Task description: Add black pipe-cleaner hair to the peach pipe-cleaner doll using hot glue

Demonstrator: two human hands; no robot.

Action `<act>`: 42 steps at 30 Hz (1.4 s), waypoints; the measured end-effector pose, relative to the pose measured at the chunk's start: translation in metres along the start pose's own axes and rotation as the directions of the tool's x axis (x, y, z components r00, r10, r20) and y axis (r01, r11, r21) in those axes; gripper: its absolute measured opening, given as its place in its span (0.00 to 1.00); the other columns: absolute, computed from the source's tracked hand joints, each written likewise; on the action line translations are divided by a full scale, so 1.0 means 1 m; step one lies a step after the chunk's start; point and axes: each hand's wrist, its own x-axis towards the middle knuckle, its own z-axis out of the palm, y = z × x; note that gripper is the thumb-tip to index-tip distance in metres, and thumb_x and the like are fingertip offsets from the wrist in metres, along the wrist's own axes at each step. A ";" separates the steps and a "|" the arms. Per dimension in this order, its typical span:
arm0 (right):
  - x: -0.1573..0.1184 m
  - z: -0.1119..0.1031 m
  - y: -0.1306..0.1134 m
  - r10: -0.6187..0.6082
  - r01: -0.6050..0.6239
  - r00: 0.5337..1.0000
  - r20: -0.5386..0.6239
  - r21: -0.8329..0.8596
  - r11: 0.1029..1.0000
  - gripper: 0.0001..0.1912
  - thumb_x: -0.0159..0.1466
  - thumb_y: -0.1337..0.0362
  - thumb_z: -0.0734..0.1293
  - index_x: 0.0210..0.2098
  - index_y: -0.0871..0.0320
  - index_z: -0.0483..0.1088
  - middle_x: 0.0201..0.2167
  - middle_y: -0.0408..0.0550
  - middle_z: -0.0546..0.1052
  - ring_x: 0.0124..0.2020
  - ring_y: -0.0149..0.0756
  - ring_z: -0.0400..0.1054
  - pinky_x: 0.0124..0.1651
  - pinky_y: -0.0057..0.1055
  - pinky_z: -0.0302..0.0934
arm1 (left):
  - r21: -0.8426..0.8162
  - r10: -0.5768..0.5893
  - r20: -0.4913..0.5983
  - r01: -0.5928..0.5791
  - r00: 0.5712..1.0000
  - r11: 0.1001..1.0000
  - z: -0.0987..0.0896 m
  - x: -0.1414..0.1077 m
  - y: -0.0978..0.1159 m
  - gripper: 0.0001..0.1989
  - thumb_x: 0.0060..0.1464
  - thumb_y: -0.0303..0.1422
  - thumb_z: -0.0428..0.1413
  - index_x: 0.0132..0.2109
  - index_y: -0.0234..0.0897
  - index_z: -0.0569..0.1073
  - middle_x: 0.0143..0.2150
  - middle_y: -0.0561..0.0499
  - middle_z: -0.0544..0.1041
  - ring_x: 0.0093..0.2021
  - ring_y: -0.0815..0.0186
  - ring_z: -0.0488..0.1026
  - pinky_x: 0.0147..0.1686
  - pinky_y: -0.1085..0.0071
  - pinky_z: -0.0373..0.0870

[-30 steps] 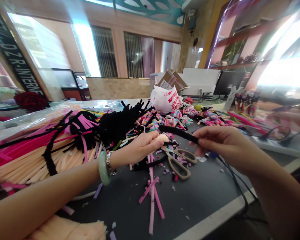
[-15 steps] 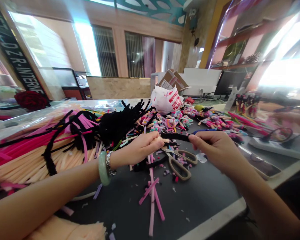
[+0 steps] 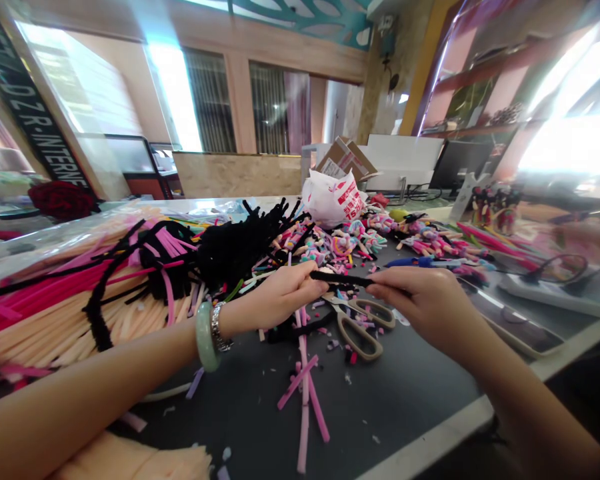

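Note:
A short black fuzzy strip (image 3: pixel 345 278) stretches between my two hands above the dark table. My left hand (image 3: pixel 283 297), with a green bangle (image 3: pixel 207 337) and a metal watch band on the wrist, pinches its left end. The right end is gripped between the thumb and fingers of my right hand (image 3: pixel 425 300). Just beneath the strip lie beige-handled scissors (image 3: pixel 360 330), among small pink and black scraps. Pink strips (image 3: pixel 304 400) lie crossed below my left hand.
Bundled beige strips (image 3: pixel 55 327) and a black fuzzy pile (image 3: pixel 240 240) cover the left. Small colourful figures (image 3: pixel 350 241) lie behind, beside a white plastic bag (image 3: pixel 333 199). A blue tool (image 3: pixel 415 263) and a phone (image 3: pixel 510 320) are at the right.
My right hand has shifted slightly left, closer to my left hand, and the black strip's visible span is a little shorter. More of the blue tool shows.

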 end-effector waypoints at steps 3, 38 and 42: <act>0.000 -0.004 0.004 -0.083 0.082 0.996 0.027 0.058 0.995 0.11 0.64 0.69 0.61 0.39 0.57 0.76 0.32 0.45 0.81 0.31 0.34 0.74 0.34 0.25 0.62 | 0.021 0.021 0.002 -0.021 1.000 1.000 -0.001 0.001 0.000 0.16 0.63 0.43 0.42 0.35 0.36 0.63 0.25 0.57 0.59 0.25 0.71 0.57 0.25 0.72 0.51; 0.003 0.022 -0.021 0.305 -0.311 0.947 -0.103 -0.044 0.949 0.32 0.59 0.38 0.57 0.13 0.57 0.51 0.13 0.38 0.54 0.18 0.28 0.50 0.25 0.29 0.41 | 0.177 0.066 0.056 -0.075 0.996 0.981 0.000 -0.003 0.011 0.16 0.61 0.46 0.45 0.32 0.38 0.56 0.25 0.58 0.60 0.25 0.70 0.57 0.26 0.71 0.51; 0.002 0.024 -0.025 0.322 -0.332 0.943 -0.084 -0.162 0.929 0.34 0.58 0.34 0.53 0.13 0.57 0.52 0.15 0.40 0.58 0.19 0.30 0.52 0.26 0.30 0.40 | 0.208 0.079 0.049 -0.087 0.996 0.974 0.000 -0.003 0.011 0.17 0.61 0.47 0.44 0.32 0.38 0.57 0.26 0.57 0.62 0.25 0.69 0.58 0.26 0.71 0.51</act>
